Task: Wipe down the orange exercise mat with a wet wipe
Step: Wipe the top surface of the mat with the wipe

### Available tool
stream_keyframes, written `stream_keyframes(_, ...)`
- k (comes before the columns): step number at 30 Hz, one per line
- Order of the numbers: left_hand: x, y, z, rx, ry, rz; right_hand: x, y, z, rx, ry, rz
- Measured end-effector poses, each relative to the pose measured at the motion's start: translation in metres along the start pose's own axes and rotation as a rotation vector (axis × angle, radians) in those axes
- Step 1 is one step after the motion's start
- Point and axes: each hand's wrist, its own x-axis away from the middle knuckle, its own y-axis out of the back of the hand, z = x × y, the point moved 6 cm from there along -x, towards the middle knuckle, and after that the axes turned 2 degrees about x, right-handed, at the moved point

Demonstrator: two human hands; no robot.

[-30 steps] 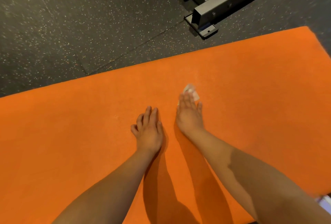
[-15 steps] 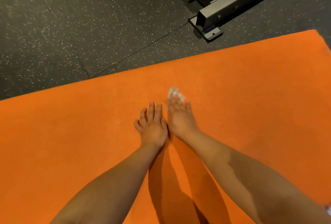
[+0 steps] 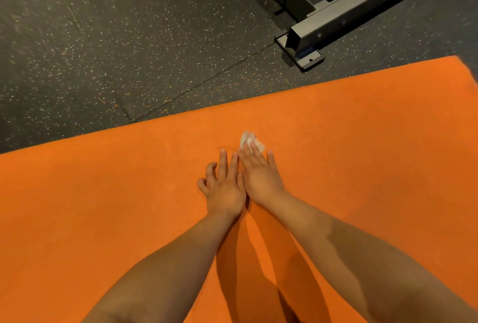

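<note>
The orange exercise mat (image 3: 362, 141) fills the lower part of the head view, lying on a dark speckled floor. My right hand (image 3: 258, 175) lies flat on the mat with straight fingers pressing a small white wet wipe (image 3: 249, 140) under the fingertips; only the wipe's far end shows. My left hand (image 3: 223, 188) rests palm down on the mat right beside the right hand, touching it, with two fingers straight and the outer ones bent, holding nothing.
Dark speckled rubber flooring (image 3: 129, 51) lies beyond the mat's far edge. A grey metal frame foot of gym equipment (image 3: 307, 40) stands on the floor at the upper right, a short way past the mat's edge.
My right hand slid the wipe leftward across the mat until it met my left hand, which stayed planted. The view shifted slightly.
</note>
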Motion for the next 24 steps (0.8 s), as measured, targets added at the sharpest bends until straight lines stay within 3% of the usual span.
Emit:
stream_keyframes(2, 0.000, 0.001, 0.000, -0.003, 0.004, 0.004, -0.002, 0.004, -0.012, 0.062, -0.010, -0.002)
stream_keyframes(5, 0.000, 0.003, -0.002, 0.008, 0.009, 0.026, 0.000, 0.017, -0.042, 0.040, -0.248, -0.069)
stream_keyframes(7, 0.000, 0.003, -0.001, 0.020, 0.013, 0.034, 0.002, 0.016, -0.036, -0.018, -0.302, -0.091)
stream_keyframes(13, -0.001, 0.010, -0.003, 0.067, 0.017, 0.012, 0.007, -0.001, -0.006, -0.029, 0.001, 0.007)
stream_keyframes(17, -0.006, 0.023, -0.004, 0.060, 0.011, -0.047, 0.003, 0.020, -0.060, -0.021, -0.325, -0.100)
stream_keyframes(19, -0.016, 0.029, -0.008, 0.023, -0.046, -0.068, -0.006, 0.023, -0.058, -0.038, -0.386, -0.115)
stream_keyframes(24, -0.042, 0.026, -0.015, 0.068, -0.021, -0.012, -0.022, 0.012, -0.005, -0.003, 0.045, 0.013)
